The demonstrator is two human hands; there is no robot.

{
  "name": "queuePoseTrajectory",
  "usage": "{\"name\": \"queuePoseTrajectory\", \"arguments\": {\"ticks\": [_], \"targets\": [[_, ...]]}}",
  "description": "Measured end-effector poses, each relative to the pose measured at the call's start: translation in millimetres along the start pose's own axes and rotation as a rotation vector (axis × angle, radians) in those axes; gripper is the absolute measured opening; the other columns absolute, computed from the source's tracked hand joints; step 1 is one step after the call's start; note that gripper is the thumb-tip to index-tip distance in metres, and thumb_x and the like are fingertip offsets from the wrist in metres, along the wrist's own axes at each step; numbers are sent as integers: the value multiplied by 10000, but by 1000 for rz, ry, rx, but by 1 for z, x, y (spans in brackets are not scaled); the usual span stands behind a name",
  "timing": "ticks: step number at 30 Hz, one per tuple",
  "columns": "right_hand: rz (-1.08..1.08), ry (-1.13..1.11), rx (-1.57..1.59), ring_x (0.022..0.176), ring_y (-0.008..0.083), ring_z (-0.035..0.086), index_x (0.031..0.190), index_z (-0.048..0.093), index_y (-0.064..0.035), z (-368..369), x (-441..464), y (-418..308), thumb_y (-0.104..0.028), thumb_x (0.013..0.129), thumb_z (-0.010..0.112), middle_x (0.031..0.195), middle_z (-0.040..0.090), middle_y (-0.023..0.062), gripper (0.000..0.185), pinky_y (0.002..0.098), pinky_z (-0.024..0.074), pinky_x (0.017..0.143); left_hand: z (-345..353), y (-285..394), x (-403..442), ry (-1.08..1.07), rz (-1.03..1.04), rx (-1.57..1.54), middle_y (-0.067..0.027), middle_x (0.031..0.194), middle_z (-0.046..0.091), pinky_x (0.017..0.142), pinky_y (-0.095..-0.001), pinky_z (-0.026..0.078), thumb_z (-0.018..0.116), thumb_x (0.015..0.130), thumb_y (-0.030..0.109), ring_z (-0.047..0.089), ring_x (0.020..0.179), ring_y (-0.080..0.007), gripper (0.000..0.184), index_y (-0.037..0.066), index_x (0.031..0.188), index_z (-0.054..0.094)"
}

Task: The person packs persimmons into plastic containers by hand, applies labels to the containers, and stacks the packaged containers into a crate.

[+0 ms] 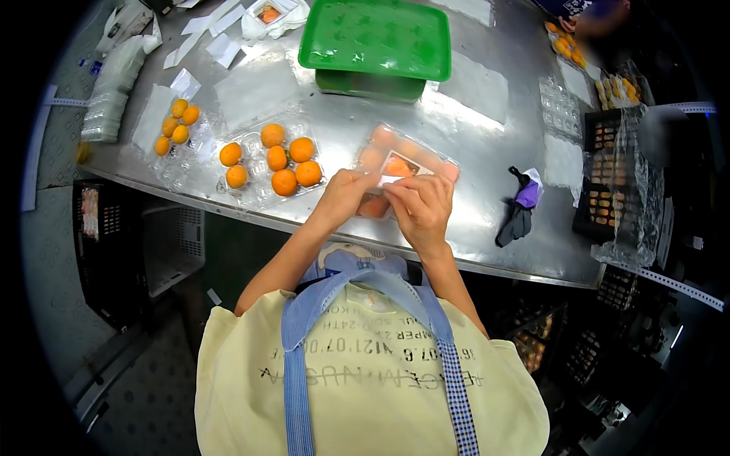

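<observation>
A closed clear plastic fruit pack with several round orange-pink fruits inside lies on the metal table in front of me. A picture label with a white edge rests on its lid. My left hand pinches the label's left end, thumb and fingers together. On the other side, my right hand is closed at the label's lower right edge, its fingertips near those of the left. Just left of my hands, an open clear tray holds several orange fruits.
A green lidded tub stands at the back. Farther left is another open pack with fruits, beside stacked clear trays. A dark-and-purple glove-like item lies right. Black crates line the right edge; another person's hand shows top right.
</observation>
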State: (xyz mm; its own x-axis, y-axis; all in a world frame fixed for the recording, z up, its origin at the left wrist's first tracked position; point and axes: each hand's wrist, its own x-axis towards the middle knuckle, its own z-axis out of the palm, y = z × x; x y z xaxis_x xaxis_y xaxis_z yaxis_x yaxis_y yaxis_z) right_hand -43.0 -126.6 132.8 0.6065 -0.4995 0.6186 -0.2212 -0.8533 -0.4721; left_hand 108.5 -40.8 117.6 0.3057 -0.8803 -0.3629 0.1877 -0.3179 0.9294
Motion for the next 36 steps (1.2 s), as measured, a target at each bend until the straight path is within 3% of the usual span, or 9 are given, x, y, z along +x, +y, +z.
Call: {"name": "queuePoseTrajectory", "arguments": {"ticks": [2,5,8,11,20,23,26,33,36], "targets": [[-19,34,-13,801,190,565,822,685,-119,-6,-6,5,-57,647,767,836,629,-17,203,340,384,773,10,-3,1,-18,-27,-51,5,601,537,494,-233,358,542,904,290,467,556,-67,390,-32,704,636],[-49,53,-43,795,182,579,815,685,-129,-15,-13,13,-70,655,757,833,629,-17,184,340,381,761,25,0,-1,-30,-52,-129,42,660,567,556,-220,342,567,908,283,465,612,-41,329,50,693,653],[-79,56,-71,793,174,588,806,684,-133,-21,-18,19,-78,656,747,833,631,-19,172,339,380,754,34,-9,1,-15,0,-151,37,695,574,567,-222,351,558,914,284,475,636,-46,301,56,745,657],[-107,67,-74,791,168,589,799,683,-135,-24,-19,23,-78,650,741,831,632,-24,170,337,381,753,43,-5,-2,34,-21,-134,-31,704,603,612,-258,413,511,929,268,534,669,-98,384,-54,781,657],[-151,71,-78,800,161,585,791,678,-141,-26,-24,26,-84,658,732,824,632,-41,154,332,376,755,50,-14,-6,55,-18,-214,-63,831,652,686,-252,450,517,929,256,578,757,-108,366,-75,914,674],[-152,67,-76,795,159,582,793,677,-146,-26,-26,25,-90,658,731,823,630,-43,156,330,372,753,49,-13,-7,53,-128,-322,-68,861,653,690,-260,456,522,930,253,586,772,-113,352,-67,952,668],[-156,64,-75,782,158,577,788,668,-146,-27,-27,23,-96,655,732,822,629,-43,156,328,369,752,47,-15,-6,33,-153,-342,-72,903,657,706,-275,492,531,923,313,631,796,-149,325,9,965,636],[-167,-26,104,742,195,555,747,628,-111,-33,-39,16,-79,638,754,787,619,-16,170,344,387,753,15,-27,14,370,-174,-876,-158,1088,634,897,-363,501,453,984,273,632,980,-245,386,-53,1174,531],[-152,-63,167,750,214,560,755,615,-87,-39,-50,14,-30,657,734,782,621,27,164,344,410,740,-29,-49,20,406,-16,-1035,-160,1042,630,925,-422,484,450,985,250,610,1021,-263,347,-47,1151,523]]}}
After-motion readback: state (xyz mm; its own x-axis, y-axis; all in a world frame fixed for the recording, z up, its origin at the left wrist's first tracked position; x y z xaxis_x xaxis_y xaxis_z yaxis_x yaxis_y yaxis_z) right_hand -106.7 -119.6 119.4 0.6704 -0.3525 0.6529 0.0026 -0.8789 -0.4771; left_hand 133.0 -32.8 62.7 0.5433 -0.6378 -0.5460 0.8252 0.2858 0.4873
